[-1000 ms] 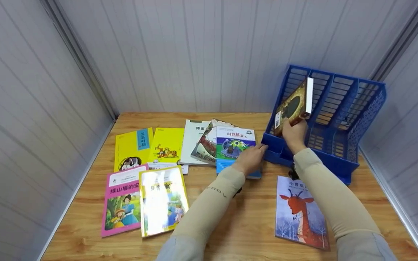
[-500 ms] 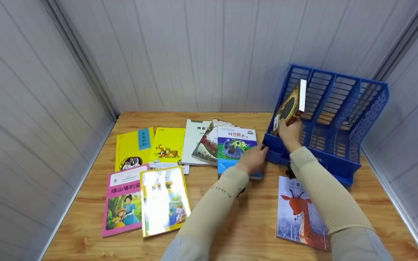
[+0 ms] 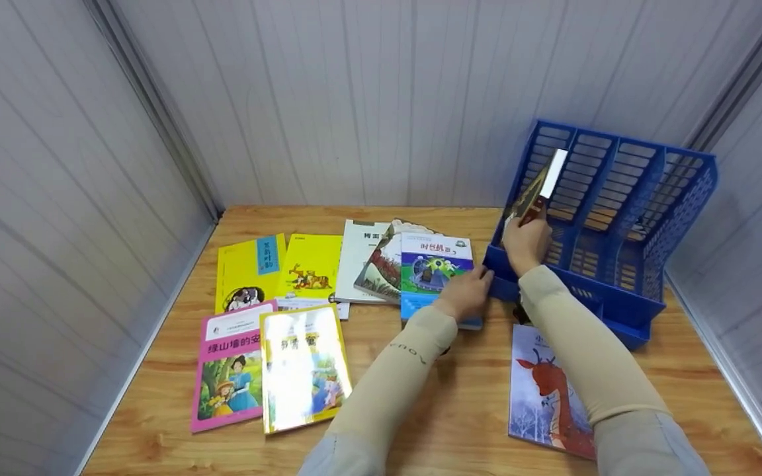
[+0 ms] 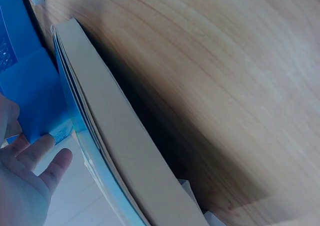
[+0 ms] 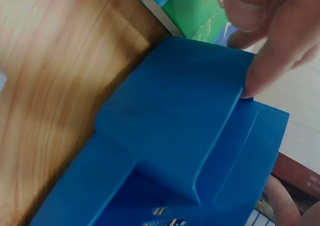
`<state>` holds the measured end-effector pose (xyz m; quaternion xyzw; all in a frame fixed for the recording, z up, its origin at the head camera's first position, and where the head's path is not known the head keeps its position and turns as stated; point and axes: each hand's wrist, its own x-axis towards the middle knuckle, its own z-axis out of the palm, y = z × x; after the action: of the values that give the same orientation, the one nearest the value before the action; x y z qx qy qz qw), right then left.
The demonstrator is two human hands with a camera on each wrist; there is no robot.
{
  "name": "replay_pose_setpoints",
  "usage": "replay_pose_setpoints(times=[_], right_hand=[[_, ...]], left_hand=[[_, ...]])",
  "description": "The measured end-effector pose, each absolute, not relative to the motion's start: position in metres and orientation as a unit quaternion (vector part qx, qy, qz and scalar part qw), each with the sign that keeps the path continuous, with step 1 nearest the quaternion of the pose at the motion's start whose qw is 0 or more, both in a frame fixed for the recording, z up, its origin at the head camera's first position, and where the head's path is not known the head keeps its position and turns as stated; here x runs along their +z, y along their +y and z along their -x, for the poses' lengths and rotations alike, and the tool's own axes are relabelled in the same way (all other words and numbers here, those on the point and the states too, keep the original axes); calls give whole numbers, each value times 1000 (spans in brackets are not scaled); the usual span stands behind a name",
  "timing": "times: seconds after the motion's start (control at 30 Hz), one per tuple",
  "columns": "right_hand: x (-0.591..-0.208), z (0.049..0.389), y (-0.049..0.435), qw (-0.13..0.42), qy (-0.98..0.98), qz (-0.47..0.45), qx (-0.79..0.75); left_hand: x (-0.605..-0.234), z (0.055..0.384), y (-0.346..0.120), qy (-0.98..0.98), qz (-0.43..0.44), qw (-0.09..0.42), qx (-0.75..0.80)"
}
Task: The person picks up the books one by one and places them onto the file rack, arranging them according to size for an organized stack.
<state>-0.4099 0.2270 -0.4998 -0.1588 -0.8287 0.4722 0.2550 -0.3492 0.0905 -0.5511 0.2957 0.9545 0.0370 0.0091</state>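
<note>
A blue file rack (image 3: 609, 228) with slotted compartments stands at the right. My right hand (image 3: 528, 241) grips a thick brown book (image 3: 532, 192) by its lower part, tilted over the leftmost compartment with its white page edge up. In the right wrist view, the brown book (image 5: 299, 178) shows beside the rack's wall, with fingers (image 5: 281, 201) partly hidden. My left hand (image 3: 467, 291) pinches the rack's front left corner, above the blue-and-white book (image 3: 437, 264). The left wrist view shows that book's page edge (image 4: 115, 121) beside the left hand (image 4: 25, 171).
A deer-cover book (image 3: 546, 390) lies in front of the rack, partly under the right forearm. Left of the hands lie a pink book (image 3: 232, 377), a glossy yellow-edged book (image 3: 305, 377), two yellow books (image 3: 249, 264) and overlapping white-covered books (image 3: 358, 264). Panel walls (image 3: 368, 99) enclose the wooden table.
The brown book has turned more edge-on and sits slightly lower against the left compartment, with my right hand following. My left hand keeps its hold on the rack. The whole view has shifted slightly.
</note>
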Motion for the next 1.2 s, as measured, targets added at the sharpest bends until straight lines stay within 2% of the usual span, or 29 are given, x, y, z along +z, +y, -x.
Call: replay_pose_setpoints(times=[0.17, 0.63, 0.83, 1.0, 1.1, 1.2], right_hand=[[-497, 409, 229, 266, -835, 148, 459], [-518, 421, 246, 172, -868, 138, 444], [-520, 427, 251, 111, -892, 104, 425], [-514, 429, 254, 28, -902, 75, 425], [-510, 429, 254, -12, -901, 53, 430], [-506, 429, 254, -29, -897, 32, 439]], left_hand=[[-552, 348, 90, 955, -295, 8, 24], [-554, 346, 99, 956, -289, 37, 9], [-553, 344, 96, 956, -289, 42, 15], [-553, 345, 93, 957, -287, 37, 19], [-553, 346, 91, 958, -287, 23, 14], [-553, 348, 90, 959, -284, 9, 19]])
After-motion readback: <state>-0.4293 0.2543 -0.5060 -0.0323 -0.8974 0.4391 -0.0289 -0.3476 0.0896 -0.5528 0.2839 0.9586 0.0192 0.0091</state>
